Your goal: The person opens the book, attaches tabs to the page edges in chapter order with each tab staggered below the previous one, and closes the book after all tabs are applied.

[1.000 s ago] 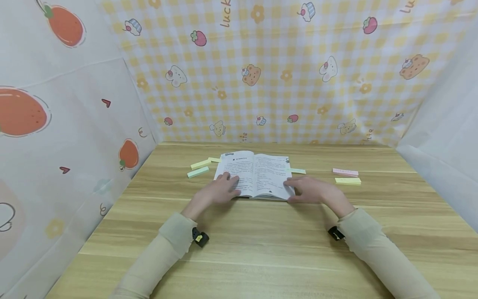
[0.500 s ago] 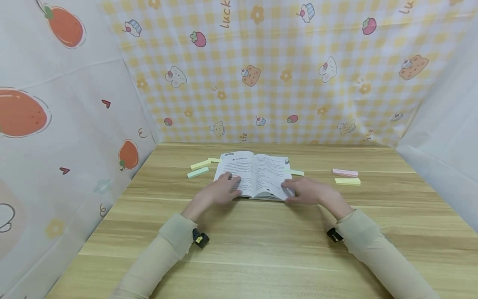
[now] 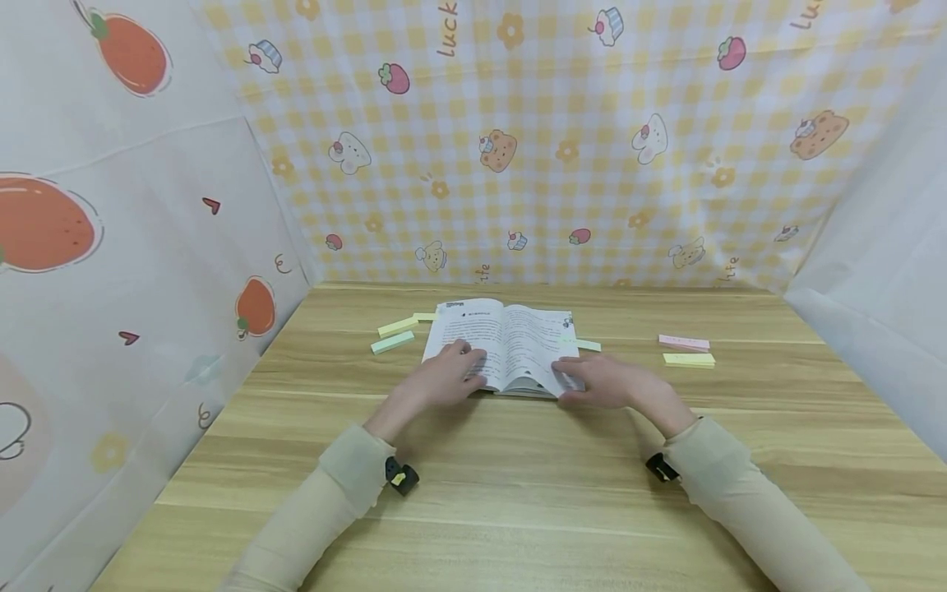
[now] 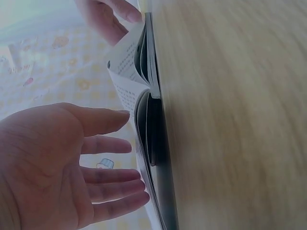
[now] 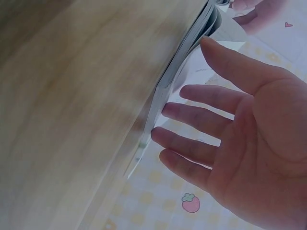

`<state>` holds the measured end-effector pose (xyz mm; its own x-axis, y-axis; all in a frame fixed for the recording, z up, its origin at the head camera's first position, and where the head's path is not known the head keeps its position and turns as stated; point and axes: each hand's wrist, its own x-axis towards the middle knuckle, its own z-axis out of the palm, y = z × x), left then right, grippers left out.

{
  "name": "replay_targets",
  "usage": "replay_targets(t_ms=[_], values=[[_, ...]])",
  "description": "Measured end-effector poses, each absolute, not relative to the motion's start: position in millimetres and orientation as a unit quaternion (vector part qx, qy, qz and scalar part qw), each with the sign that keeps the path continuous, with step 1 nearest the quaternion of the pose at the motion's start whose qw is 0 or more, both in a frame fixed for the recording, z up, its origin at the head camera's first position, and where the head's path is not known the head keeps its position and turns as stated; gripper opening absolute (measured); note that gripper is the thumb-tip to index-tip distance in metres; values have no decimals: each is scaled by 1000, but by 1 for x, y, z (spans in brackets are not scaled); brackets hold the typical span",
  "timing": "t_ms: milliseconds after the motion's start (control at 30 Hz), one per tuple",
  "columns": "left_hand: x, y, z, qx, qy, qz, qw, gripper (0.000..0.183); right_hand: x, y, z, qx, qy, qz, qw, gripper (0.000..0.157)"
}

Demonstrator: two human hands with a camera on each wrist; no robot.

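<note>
An open book (image 3: 473, 330) with printed pages lies on the wooden table. My left hand (image 3: 442, 375) rests on the lower part of its left page; in the left wrist view the fingers of that hand (image 4: 53, 163) are nearly straight against the paper. On the right page's lower outer corner lies my right hand (image 3: 608, 380). The right wrist view shows this right hand (image 5: 240, 139) with extended, spread fingers touching the page. Near the spine, the right page bulges upward at its lower edge. A pale green sticky tab (image 3: 589, 345) sticks out from the right side.
Left of the book lie a yellow sticky-note strip (image 3: 398, 327) and a green strip (image 3: 393, 343). A small yellow tab (image 3: 425, 316) touches the book's left edge. On the right are a pink strip (image 3: 684, 341) and a yellow strip (image 3: 689, 359). A patterned cloth (image 3: 547, 189) hangs behind the table.
My right hand has slid slightly left, the right page bulging more and its green tab shifting left with it. My left hand has moved a little to the right on its page.
</note>
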<state>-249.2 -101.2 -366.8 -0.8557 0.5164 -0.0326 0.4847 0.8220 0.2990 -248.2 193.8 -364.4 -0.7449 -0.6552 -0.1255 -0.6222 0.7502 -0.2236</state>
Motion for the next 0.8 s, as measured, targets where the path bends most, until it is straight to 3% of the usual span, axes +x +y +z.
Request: replay_targets(t_ms=[400, 800], values=[[-243, -89, -365, 284, 947, 147, 31, 52, -245, 189, -364, -346, 927, -100, 106, 67], [-239, -78, -367, 313, 933, 170, -41, 46, -242, 184, -365, -353, 920, -120, 119, 71]])
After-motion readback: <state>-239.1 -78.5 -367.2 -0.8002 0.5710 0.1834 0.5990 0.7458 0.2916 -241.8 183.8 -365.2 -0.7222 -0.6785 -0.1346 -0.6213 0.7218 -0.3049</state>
